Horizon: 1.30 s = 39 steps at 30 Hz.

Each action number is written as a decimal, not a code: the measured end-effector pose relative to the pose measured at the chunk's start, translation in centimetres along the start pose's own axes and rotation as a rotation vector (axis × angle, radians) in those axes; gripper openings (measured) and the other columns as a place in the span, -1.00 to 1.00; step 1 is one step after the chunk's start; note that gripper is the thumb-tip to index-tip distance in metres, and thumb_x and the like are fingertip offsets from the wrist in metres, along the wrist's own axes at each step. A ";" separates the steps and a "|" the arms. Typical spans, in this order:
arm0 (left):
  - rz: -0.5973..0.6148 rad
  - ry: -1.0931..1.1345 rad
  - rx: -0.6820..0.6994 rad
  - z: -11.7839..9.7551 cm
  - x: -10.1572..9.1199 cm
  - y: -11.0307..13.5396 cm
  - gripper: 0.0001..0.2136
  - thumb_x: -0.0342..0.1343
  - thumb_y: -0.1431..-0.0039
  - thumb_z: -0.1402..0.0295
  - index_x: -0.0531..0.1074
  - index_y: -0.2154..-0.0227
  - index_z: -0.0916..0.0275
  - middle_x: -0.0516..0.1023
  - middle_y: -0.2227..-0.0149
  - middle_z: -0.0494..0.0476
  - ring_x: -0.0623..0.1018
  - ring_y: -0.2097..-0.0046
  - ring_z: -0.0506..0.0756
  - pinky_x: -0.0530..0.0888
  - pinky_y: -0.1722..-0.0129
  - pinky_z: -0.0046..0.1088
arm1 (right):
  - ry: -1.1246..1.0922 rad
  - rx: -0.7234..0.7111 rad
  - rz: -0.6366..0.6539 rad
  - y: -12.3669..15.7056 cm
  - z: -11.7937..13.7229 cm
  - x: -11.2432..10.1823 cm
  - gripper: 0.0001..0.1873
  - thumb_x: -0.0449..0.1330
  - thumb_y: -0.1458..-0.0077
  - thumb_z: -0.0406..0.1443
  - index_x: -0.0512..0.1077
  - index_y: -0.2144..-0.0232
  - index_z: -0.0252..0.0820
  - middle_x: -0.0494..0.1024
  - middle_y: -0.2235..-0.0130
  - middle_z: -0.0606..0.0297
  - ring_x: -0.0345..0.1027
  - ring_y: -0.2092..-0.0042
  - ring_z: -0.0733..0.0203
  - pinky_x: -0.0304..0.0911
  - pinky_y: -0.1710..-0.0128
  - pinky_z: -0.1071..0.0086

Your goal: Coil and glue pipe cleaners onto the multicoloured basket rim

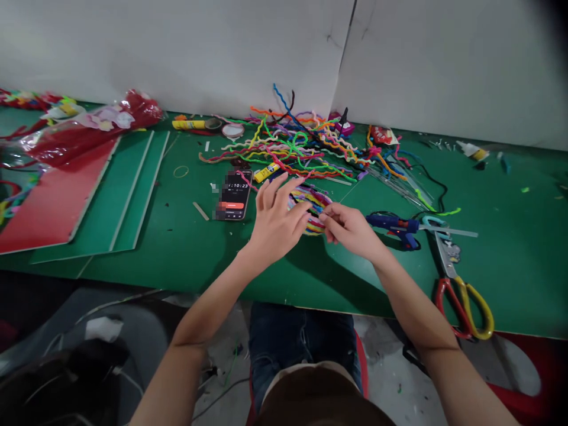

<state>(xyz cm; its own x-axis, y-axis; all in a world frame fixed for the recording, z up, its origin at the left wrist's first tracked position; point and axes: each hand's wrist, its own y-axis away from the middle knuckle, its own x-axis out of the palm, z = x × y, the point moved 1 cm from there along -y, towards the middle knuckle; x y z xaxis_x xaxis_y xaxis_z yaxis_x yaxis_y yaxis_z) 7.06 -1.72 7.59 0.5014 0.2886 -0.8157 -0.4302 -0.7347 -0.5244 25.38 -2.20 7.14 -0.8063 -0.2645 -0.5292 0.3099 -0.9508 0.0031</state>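
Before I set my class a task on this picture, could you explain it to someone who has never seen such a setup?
This is no robot: a single head-worn camera looks forward and down at its wearer's work. The bare left hand spreads over a bundle of colourful fuzzy strands; whether it grips is hard to tell. The bare right hand pinches at the bundle's right edge. On the green table, a pile of loose strands lies beyond the hands, a phone to the left, and a blue glue gun and scissors to the right.
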 end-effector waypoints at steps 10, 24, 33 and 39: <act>0.063 0.018 -0.001 0.9 0.5 0.3 -0.87 0.01 -0.27 0.31 0.43 0.28 0.19 0.29 -0.20 0.18 0.21 -0.28 0.26 0.14 -0.27 -0.01 | 0.197 0.006 -0.026 0.1 0.6 0.4 -0.82 0.01 -0.22 -0.24 0.32 0.40 -0.14 0.46 0.63 0.45 0.28 0.57 0.35 0.06 0.45 0.45; 0.142 0.148 0.042 1.3 0.6 -0.1 -0.91 0.01 -0.25 0.37 0.39 0.36 0.20 0.31 -0.10 0.19 0.18 -0.28 0.27 0.21 -0.22 0.04 | 0.245 0.006 0.009 0.5 0.3 0.3 -0.84 0.00 -0.22 -0.26 0.32 0.38 -0.15 0.48 0.61 0.46 0.28 0.55 0.37 0.02 0.44 0.46; 0.069 0.110 0.061 0.7 0.0 0.3 -0.87 0.10 -0.22 0.28 0.50 0.37 0.15 0.29 -0.20 0.11 0.19 -0.29 0.30 0.05 -0.27 0.16 | 0.313 0.021 -0.012 0.9 1.2 1.0 -0.83 -0.02 -0.23 -0.28 0.33 0.35 -0.15 0.51 0.58 0.44 0.28 0.56 0.35 0.01 0.45 0.43; 0.072 0.105 0.058 0.3 0.4 0.5 -0.76 0.02 -0.28 0.31 0.49 0.46 0.21 0.35 -0.18 0.13 0.21 -0.29 0.28 0.11 -0.25 0.13 | 0.343 0.019 -0.023 0.8 1.2 1.4 -0.84 -0.01 -0.23 -0.28 0.36 0.30 -0.14 0.53 0.55 0.42 0.30 0.54 0.33 0.03 0.43 0.42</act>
<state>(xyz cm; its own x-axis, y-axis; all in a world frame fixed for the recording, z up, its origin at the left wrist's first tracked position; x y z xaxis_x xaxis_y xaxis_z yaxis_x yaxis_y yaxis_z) 6.82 -1.80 6.91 0.5424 0.1682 -0.8231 -0.5093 -0.7133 -0.4815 23.90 -3.50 7.40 -0.5953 -0.1760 -0.7840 0.2813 -0.9596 0.0019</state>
